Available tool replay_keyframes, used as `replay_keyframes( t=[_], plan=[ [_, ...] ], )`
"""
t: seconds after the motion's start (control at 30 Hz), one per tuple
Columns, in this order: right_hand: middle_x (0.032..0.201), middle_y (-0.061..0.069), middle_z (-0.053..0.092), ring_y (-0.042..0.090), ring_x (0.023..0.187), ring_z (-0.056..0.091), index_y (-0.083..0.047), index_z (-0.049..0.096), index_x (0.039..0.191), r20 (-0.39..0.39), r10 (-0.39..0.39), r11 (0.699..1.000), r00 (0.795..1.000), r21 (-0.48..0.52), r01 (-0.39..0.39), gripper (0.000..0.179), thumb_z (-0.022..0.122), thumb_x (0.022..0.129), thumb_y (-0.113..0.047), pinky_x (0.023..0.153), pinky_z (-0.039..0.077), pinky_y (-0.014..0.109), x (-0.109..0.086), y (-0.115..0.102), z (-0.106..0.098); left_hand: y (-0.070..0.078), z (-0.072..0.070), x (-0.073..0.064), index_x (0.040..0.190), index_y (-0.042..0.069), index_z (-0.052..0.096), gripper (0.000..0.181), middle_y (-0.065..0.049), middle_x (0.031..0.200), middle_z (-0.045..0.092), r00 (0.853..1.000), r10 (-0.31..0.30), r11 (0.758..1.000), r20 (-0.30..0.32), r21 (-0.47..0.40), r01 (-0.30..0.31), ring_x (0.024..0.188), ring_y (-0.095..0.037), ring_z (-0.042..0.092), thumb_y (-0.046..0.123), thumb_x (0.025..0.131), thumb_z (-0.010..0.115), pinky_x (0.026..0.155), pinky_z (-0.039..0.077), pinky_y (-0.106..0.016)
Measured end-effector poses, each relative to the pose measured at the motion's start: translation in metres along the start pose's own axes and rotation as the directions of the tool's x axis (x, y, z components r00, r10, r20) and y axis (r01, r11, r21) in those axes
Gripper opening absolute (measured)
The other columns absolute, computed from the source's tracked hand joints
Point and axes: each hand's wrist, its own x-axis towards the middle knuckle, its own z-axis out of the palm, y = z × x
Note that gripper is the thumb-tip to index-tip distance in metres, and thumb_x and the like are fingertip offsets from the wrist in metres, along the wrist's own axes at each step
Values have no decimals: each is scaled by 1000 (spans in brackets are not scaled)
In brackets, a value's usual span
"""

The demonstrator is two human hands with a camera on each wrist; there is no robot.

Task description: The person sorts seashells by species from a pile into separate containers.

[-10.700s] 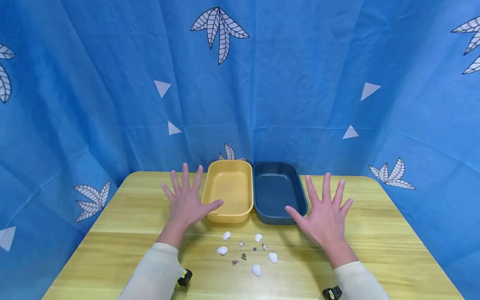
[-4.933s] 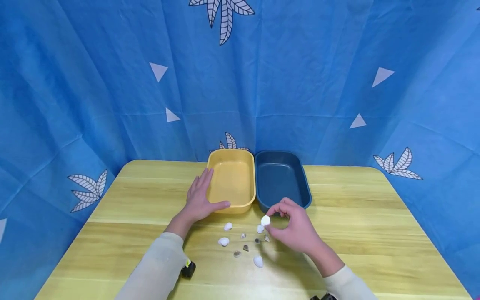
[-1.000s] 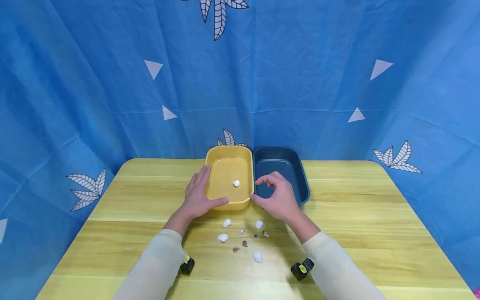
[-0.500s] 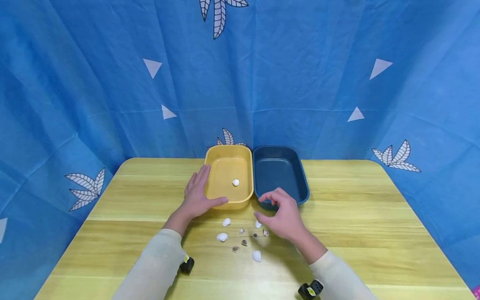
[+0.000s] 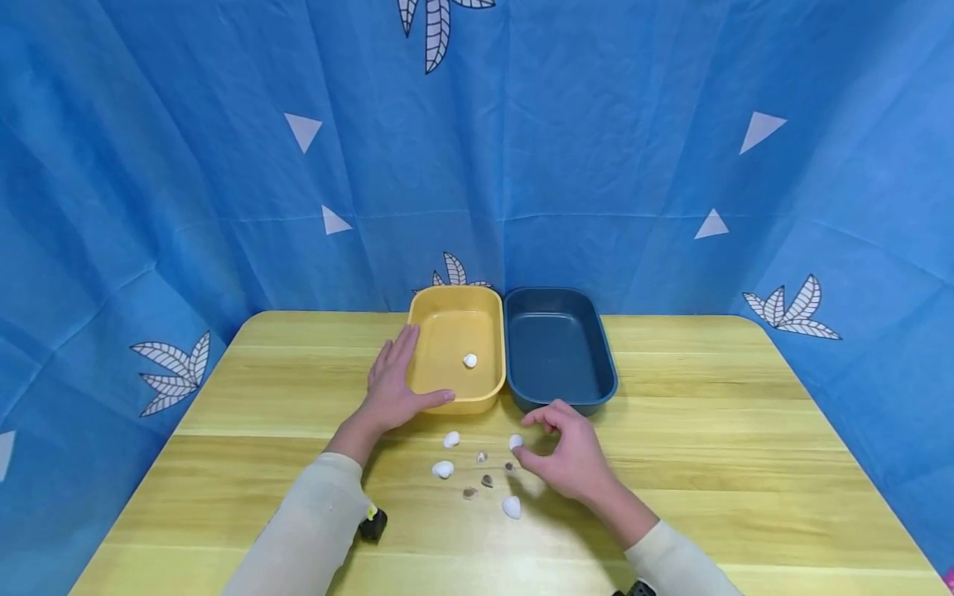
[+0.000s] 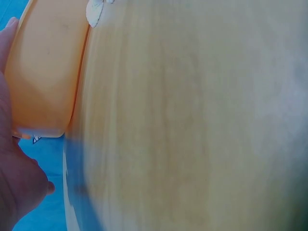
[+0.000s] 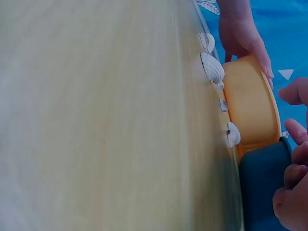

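Observation:
My left hand (image 5: 392, 399) rests against the yellow tray (image 5: 422, 401), with straight fingers along its left side and the thumb at the near rim. A white seashell (image 5: 470, 361) lies inside this tray. Just in front of the blue tray (image 5: 547, 389) hovers my right hand (image 5: 572, 454). Its thumb and forefinger stand apart beside a white seashell (image 5: 516, 441) on the table, and no shell shows pinched between them. In the right wrist view the right hand's fingers (image 7: 298, 192) are partly cut off by the edge.
Other white seashells, such as the left one (image 5: 443, 469) and the nearest one (image 5: 511, 507), lie on the wooden table (image 5: 745, 463). Several small brown shells, one of them a dark shell (image 5: 487, 480), lie among them. A blue curtain (image 5: 596, 149) hangs behind.
The right hand carried a white shell and left it in the yellow tray. It then moved back down toward the shells on the table. The left hand came to the yellow tray and stays there.

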Motion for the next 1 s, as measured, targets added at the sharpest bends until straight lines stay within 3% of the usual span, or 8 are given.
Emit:
replay_keyframes(
  t=[0.17, 0.43, 0.77, 1.0],
  plan=[
    [79, 13, 53, 29, 77, 50, -9, 72, 93, 5, 10, 1000, 1000, -15, -10, 28, 88, 70, -13, 66, 39, 30, -3, 6, 2, 1, 0, 0, 163, 21, 6, 125, -1, 167, 3, 1000, -1, 1000, 4, -4, 1, 148, -41, 1, 70, 72, 76, 113, 3, -65],
    [76, 1, 49, 16, 74, 46, -13, 73, 90, 38, 92, 993, 995, -77, -89, 24, 87, 70, -13, 65, 39, 30, -7, 16, 8, 1, -1, 0, 163, 20, 7, 125, 0, 167, 3, 1000, -12, 1000, 6, -21, 12, 149, -40, 0, 69, 71, 77, 113, 3, -64],
    [80, -2, 51, 16, 74, 47, -16, 73, 91, 55, 176, 973, 983, -163, -165, 25, 86, 71, -21, 66, 40, 33, -1, 17, 13, 1, -1, 1, 163, 25, 5, 126, 5, 167, 1, 1000, -23, 999, 9, -22, 24, 149, -39, 0, 72, 70, 75, 113, 3, -64],
    [75, -3, 49, 14, 69, 46, -20, 72, 83, 66, 194, 965, 979, -190, -179, 21, 88, 70, -25, 63, 39, 32, -1, 18, 15, 1, -1, 0, 163, 26, 5, 125, 5, 167, 1, 999, -34, 999, 10, -31, 35, 149, -39, -1, 71, 70, 76, 112, 4, -66]
  ],
)
